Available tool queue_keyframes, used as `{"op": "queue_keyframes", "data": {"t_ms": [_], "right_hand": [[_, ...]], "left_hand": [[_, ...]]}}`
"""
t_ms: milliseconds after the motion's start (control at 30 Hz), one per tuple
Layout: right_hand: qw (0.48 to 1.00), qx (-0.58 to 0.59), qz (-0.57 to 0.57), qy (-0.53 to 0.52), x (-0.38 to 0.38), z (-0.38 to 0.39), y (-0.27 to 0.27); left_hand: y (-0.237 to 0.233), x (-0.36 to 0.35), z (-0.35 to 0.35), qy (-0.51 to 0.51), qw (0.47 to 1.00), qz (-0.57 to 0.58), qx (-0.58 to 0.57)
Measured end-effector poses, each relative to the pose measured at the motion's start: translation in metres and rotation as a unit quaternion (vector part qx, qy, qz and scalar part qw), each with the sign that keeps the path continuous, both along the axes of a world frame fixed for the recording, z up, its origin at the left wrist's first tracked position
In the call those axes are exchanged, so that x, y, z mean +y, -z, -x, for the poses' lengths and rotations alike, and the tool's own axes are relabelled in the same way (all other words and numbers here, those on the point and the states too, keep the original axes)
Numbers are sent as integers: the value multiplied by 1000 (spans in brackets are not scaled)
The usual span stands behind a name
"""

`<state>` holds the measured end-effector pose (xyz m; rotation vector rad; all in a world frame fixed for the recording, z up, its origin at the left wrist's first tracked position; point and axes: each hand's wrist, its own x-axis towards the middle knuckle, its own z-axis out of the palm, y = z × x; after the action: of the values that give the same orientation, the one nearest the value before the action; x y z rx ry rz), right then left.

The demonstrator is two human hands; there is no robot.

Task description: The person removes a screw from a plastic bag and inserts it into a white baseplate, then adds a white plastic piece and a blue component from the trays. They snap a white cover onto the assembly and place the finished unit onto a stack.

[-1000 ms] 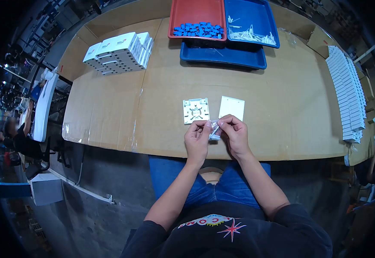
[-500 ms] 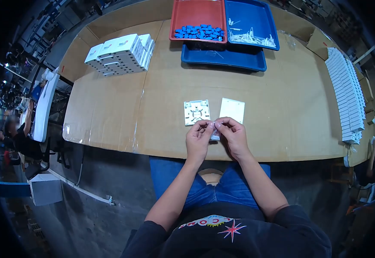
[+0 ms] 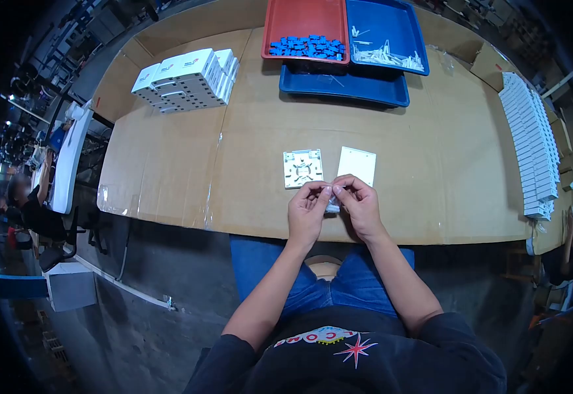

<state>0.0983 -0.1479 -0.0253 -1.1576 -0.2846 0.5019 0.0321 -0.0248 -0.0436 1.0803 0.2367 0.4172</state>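
Observation:
My left hand (image 3: 307,211) and my right hand (image 3: 362,209) meet near the table's front edge, fingertips pinched together on a small clear plastic bag (image 3: 333,202). Something small and whitish shows in the bag, too small to make out. Just beyond my left hand lies a square white box base (image 3: 303,169) with its inner structure facing up. A flat white cover (image 3: 357,165) lies beside it, beyond my right hand.
A red tray (image 3: 306,23) of blue parts and a blue tray (image 3: 382,29) of white sticks rest above another blue tray (image 3: 342,90). White boxes (image 3: 188,79) are stacked at left, a long row of white pieces (image 3: 529,144) at right. A person (image 3: 37,207) sits far left.
Both hands stay pinched on the bag, with only slight finger movement. The whole view has shifted a little.

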Motion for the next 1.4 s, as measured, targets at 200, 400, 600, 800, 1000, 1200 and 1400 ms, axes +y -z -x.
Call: {"op": "queue_keyframes", "data": {"t_ms": [200, 400, 600, 800, 1000, 1200, 1400], "right_hand": [[1000, -1, -3, 21, 3, 1, -4], [1000, 7, 5, 17, -3, -4, -2], [1000, 13, 7, -3, -7, -6, -4], [1000, 4, 0, 3, -6, -7, -3], [1000, 2, -2, 7, -7, -7, -1], [1000, 22, -9, -11, -8, -8, 0], [999, 32, -8, -22, -9, -10, 2]], "left_hand": [[-4, 1, -1, -17, 1000, 15, -1], [-5, 4, -2, -1, 1000, 24, -7], [-4, 3, -1, 12, 1000, 21, 1], [0, 4, -2, 10, 1000, 11, 9], [-2, 3, -2, 3, 1000, 8, 5], [1, 2, -2, 4, 1000, 14, 0], [2, 0, -1, -4, 1000, 8, -1]]}}
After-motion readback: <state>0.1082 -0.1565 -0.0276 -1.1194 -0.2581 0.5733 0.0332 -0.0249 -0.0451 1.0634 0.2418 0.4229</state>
